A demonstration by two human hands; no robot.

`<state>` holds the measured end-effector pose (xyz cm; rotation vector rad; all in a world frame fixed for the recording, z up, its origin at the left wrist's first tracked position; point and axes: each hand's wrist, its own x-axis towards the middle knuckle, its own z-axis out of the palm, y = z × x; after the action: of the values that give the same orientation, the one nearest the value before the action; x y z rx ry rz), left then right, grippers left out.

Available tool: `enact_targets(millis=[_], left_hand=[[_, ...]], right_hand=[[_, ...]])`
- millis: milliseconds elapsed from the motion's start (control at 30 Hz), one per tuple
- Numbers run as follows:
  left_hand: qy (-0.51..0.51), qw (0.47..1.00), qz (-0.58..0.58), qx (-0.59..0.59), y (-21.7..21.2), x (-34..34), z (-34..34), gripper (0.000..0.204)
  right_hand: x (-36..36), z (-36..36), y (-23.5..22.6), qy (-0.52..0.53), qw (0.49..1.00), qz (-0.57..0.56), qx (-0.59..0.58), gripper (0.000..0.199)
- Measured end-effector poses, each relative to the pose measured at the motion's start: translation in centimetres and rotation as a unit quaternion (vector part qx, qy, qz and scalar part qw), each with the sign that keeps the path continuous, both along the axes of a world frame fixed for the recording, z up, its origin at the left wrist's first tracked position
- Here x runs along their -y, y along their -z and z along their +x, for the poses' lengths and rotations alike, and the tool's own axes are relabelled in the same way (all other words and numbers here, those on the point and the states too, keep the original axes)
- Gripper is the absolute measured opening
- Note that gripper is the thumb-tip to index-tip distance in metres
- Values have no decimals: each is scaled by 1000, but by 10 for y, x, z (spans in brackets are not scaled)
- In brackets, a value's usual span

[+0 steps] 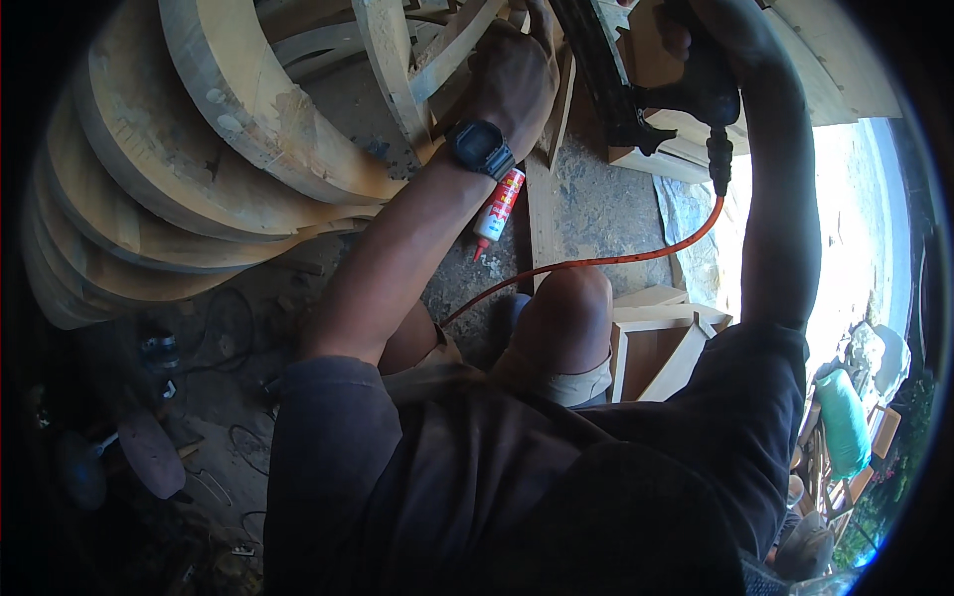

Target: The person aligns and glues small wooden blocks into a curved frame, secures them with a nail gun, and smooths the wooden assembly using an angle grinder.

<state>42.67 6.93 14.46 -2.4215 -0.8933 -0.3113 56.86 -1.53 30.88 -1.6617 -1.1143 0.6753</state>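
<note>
1. Gripping the nail gun (701,94), the right hand (730,18) closes round it at the upper right, beside some pale boards
2. Near the top edge, the left hand (515,74) reaches in among the wood frame (390,60); its fingertips are cut off or hidden, so I cannot tell whether it grips anything
3. A watch (481,148) sits on the left wrist
4. Just beside it in view, a red and white bottle (499,204) lies on the floor, its red tip toward the person
5. An orange hose (636,257) runs from the gun past the right knee (574,298)
6. Curved ribs (248,109) fill the upper left
</note>
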Motion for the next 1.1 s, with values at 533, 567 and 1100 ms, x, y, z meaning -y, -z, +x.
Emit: enact_targets(millis=[533, 567, 1100], left_hand=[[8, 993, -108, 38, -18, 10, -5, 72], [11, 994, -105, 37, -11, 7, -7, 72], [26, 998, 49, 29, -7, 2, -3, 82]], right_hand=[[18, 0, -4, 33, 999, 16, 35, 51], [17, 0, -3, 35, 999, 17, 35, 51], [6, 6, 7, 2, 1000, -7, -16, 51]])
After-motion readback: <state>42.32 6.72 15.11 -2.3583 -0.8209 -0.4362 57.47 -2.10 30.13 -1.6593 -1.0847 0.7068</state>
